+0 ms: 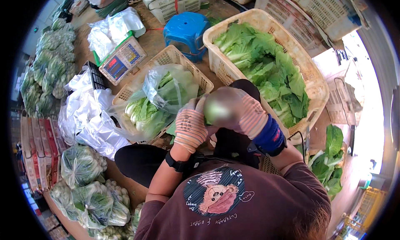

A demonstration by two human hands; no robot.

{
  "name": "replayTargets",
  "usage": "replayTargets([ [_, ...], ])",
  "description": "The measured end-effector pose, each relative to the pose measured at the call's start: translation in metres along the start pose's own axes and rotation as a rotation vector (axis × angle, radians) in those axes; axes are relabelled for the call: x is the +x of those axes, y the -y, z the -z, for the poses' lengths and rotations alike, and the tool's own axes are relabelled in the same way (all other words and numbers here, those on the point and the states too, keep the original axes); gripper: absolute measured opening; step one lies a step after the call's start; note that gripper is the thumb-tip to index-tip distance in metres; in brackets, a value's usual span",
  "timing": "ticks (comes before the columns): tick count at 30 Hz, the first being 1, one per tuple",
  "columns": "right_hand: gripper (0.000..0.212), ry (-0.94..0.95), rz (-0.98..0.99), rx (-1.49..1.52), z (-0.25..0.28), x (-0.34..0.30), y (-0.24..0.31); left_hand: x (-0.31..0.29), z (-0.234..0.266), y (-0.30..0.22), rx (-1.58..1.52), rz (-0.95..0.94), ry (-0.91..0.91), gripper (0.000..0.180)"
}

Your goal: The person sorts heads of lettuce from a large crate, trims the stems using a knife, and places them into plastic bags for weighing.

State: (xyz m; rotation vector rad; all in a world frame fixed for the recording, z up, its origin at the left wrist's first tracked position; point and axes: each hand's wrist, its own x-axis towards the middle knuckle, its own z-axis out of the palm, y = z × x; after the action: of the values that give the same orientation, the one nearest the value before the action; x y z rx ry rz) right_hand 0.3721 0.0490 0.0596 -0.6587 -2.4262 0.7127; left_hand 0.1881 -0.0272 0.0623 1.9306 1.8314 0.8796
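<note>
Both my hands wear striped knit gloves and meet above my lap around a pale green and white vegetable (217, 110), whose outline is blurred. My left hand (191, 125) grips its left side with curled fingers. From the right, my right hand (252, 115) wraps round it, a blue cuff at the wrist. Just beyond my left hand stands a small cream crate (204, 82) lined with a clear plastic bag (160, 87) of leafy greens. A larger cream crate (314, 87) to the right holds loose leafy greens (266, 60).
A price scale (123, 60) stands ahead left, beside white plastic bags (89, 108). A blue stool (186, 29) is between the crates. Bagged vegetables (98, 194) lie at lower left, more bags (52, 65) further off. Greens (329, 165) sit at my right.
</note>
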Motion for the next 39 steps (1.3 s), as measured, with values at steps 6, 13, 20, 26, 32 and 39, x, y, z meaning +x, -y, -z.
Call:
replayTargets([
  [6,0.039,0.269,-0.252,-0.219,0.031,0.001,-0.015,-0.007,-0.034,0.012,-0.270,-0.079,0.238,0.074],
  [13,0.038,0.322,-0.040,-0.202,0.022,-0.019,0.025,-0.019,-0.027,0.012,-0.424,-0.016,0.302,0.077],
  [20,0.029,0.308,-0.073,-0.301,0.019,-0.020,0.021,-0.018,0.009,0.030,-0.770,0.090,0.612,0.056],
  [26,0.031,0.421,0.084,-0.309,0.018,-0.035,0.018,-0.045,-0.022,0.043,-1.330,0.329,0.609,0.072],
  [32,0.027,0.244,0.047,-0.244,0.010,-0.030,0.008,-0.044,-0.034,0.050,-1.729,0.379,0.547,0.080],
  [39,0.027,0.010,-0.215,0.057,-0.007,-0.033,-0.019,-0.040,-0.037,0.050,-1.565,0.355,0.372,0.083],
])
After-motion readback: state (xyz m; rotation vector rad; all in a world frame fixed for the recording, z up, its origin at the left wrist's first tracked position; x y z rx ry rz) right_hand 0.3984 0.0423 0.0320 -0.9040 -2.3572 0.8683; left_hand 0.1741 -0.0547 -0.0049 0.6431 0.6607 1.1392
